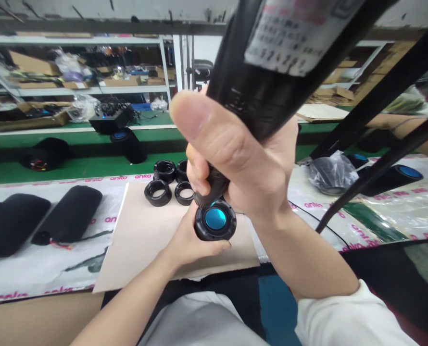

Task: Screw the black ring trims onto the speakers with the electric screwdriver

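My right hand [246, 163] is wrapped round a black electric screwdriver [260, 91] with a white printed label, its nose pointing down. The screwdriver's tip end reaches the rim of a round black speaker [216, 219] with a shiny blue centre. Whether the bit touches a screw is hidden. My left hand [185, 240] grips that speaker from the left and front, thumb along its near side, with the blue end facing up. Just beyond it, several black rings [158, 193] lie on a cardboard sheet [142, 245].
Black cloth-covered cylinders [71, 214] with loose wires lie at left. Another speaker [128, 144] stands farther back. At right are a plastic-wrapped item [333, 173], a blue-ended speaker [394, 179], slanting black bars [376, 96] and another person's arm [397, 126]. Shelves [127, 90] stand behind.
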{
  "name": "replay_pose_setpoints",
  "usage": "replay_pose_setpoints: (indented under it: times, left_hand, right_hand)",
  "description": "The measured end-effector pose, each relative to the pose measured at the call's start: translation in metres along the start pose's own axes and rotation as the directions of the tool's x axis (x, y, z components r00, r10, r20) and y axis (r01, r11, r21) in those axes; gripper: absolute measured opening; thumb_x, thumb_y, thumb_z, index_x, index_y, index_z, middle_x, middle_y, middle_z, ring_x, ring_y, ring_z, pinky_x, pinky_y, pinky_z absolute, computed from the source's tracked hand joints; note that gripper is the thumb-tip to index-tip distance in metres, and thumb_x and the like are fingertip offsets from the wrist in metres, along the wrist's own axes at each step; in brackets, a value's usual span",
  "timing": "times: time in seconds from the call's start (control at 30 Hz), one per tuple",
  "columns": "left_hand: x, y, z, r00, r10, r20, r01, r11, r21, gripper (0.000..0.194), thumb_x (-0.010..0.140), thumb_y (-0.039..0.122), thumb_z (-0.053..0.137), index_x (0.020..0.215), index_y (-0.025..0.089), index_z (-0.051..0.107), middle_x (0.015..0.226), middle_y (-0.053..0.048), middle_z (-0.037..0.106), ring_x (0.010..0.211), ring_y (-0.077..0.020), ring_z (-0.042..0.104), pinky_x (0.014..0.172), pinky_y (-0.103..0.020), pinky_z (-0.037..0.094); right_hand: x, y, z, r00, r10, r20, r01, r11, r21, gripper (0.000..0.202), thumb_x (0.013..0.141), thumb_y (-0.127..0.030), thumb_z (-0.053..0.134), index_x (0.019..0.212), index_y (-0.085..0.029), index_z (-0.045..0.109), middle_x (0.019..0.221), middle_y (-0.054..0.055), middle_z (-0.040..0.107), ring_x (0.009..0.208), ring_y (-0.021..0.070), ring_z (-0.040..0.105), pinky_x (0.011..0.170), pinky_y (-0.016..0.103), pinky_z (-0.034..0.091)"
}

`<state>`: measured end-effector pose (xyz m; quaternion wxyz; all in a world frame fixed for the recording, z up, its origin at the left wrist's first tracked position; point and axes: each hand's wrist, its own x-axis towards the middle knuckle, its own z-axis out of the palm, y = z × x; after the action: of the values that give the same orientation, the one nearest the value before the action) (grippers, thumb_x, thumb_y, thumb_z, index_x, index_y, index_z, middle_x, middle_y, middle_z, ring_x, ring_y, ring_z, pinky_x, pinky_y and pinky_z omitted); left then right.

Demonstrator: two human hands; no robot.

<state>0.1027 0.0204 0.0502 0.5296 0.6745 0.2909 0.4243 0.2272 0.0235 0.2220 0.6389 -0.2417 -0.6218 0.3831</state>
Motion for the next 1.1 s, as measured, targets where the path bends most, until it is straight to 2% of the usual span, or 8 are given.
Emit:
replay_pose_setpoints:
  times: [0.13, 0.27, 0.43, 0.53, 0.6, 0.73, 0.9, 1.1]
  left_hand:
    - [-0.001, 0.000, 0.000, 1.000, -0.017, 0.002, 0.017, 1.000, -0.010, 0.077, 0.066, 0.040, 0.100, 0.130, 0.021, 0.061, 0.144, -0.014, 0.069, 0.133, -0.0392, 0.067, 0.112, -0.051, 0.057]
    - [-0.001, 0.000, 0.000, 0.999, -0.029, 0.014, 0.029, 1.000, -0.004, 0.082, 0.067, 0.041, 0.099, 0.137, 0.021, 0.059, 0.142, -0.014, 0.070, 0.132, -0.0396, 0.067, 0.111, -0.050, 0.058]
    - [-0.002, -0.001, -0.001, 0.999, -0.032, 0.029, 0.032, 0.999, -0.011, 0.088, 0.070, 0.041, 0.098, 0.145, 0.023, 0.056, 0.136, -0.012, 0.072, 0.127, -0.0381, 0.069, 0.107, -0.049, 0.059]
    - [-0.003, -0.001, 0.000, 1.000, -0.009, 0.018, 0.009, 1.000, -0.007, 0.091, 0.070, 0.040, 0.098, 0.147, 0.024, 0.053, 0.145, -0.012, 0.065, 0.134, -0.0389, 0.064, 0.110, -0.049, 0.057]
    - [-0.003, -0.001, 0.001, 1.000, 0.000, 0.003, 0.000, 1.000, -0.015, 0.101, 0.069, 0.039, 0.098, 0.154, 0.025, 0.045, 0.154, -0.013, 0.058, 0.141, -0.0397, 0.059, 0.113, -0.050, 0.055]
    - [-0.004, -0.003, 0.002, 1.000, -0.014, -0.007, 0.013, 0.998, -0.054, 0.111, 0.068, 0.039, 0.099, 0.159, 0.026, 0.036, 0.158, -0.015, 0.053, 0.145, -0.0407, 0.055, 0.115, -0.052, 0.054]
    - [-0.004, -0.002, 0.001, 1.000, 0.009, 0.010, -0.008, 0.991, -0.133, 0.116, 0.065, 0.038, 0.102, 0.159, 0.027, 0.035, 0.162, -0.016, 0.049, 0.150, -0.0423, 0.050, 0.120, -0.055, 0.050]
    - [-0.013, -0.022, 0.002, 0.998, -0.034, 0.054, 0.038, 0.997, -0.071, 0.122, 0.055, 0.031, 0.106, 0.157, 0.027, 0.039, 0.163, -0.016, 0.048, 0.149, -0.0442, 0.050, 0.123, -0.059, 0.045]
  right_hand:
    - [0.001, -0.004, -0.004, 0.993, 0.060, 0.106, -0.066, 0.997, 0.048, 0.031, 0.072, -0.054, 0.096, 0.083, -0.032, 0.077, 0.057, -0.007, 0.063, 0.042, 0.0168, 0.058, 0.051, 0.031, 0.060]
    - [-0.002, -0.005, 0.001, 0.997, 0.054, 0.053, -0.059, 0.994, 0.093, 0.033, 0.078, -0.051, 0.094, 0.080, -0.026, 0.073, 0.055, -0.008, 0.062, 0.041, 0.0135, 0.055, 0.053, 0.029, 0.062]
    - [-0.005, -0.006, 0.005, 0.984, 0.164, 0.064, -0.167, 0.985, 0.049, 0.034, 0.079, -0.031, 0.095, 0.073, -0.020, 0.064, 0.055, -0.010, 0.057, 0.044, 0.0086, 0.052, 0.050, 0.022, 0.053]
    - [-0.006, -0.005, 0.006, 0.967, 0.246, 0.066, -0.247, 0.969, 0.019, 0.032, 0.078, -0.018, 0.093, 0.072, -0.018, 0.062, 0.060, -0.010, 0.055, 0.053, 0.0081, 0.055, 0.052, 0.020, 0.050]
    - [-0.006, 0.000, 0.008, 0.980, 0.196, 0.044, -0.198, 0.979, 0.041, 0.031, 0.081, -0.015, 0.088, 0.070, -0.018, 0.060, 0.057, -0.010, 0.053, 0.048, 0.0067, 0.051, 0.049, 0.019, 0.046]
    - [-0.008, 0.010, 0.014, 0.991, 0.130, -0.018, -0.127, 0.987, 0.101, 0.033, 0.085, -0.023, 0.088, 0.069, -0.018, 0.058, 0.054, -0.010, 0.050, 0.043, 0.0049, 0.044, 0.044, 0.018, 0.039]
    - [-0.011, 0.016, 0.011, 0.989, 0.110, 0.095, -0.122, 0.984, 0.132, 0.036, 0.082, -0.032, 0.094, 0.074, -0.017, 0.062, 0.059, -0.007, 0.051, 0.046, 0.0073, 0.046, 0.044, 0.021, 0.041]
    - [-0.009, 0.010, 0.016, 0.964, 0.238, 0.121, -0.241, 0.970, 0.013, 0.041, 0.071, -0.035, 0.100, 0.073, -0.017, 0.063, 0.059, -0.004, 0.056, 0.043, 0.0098, 0.049, 0.039, 0.023, 0.040]
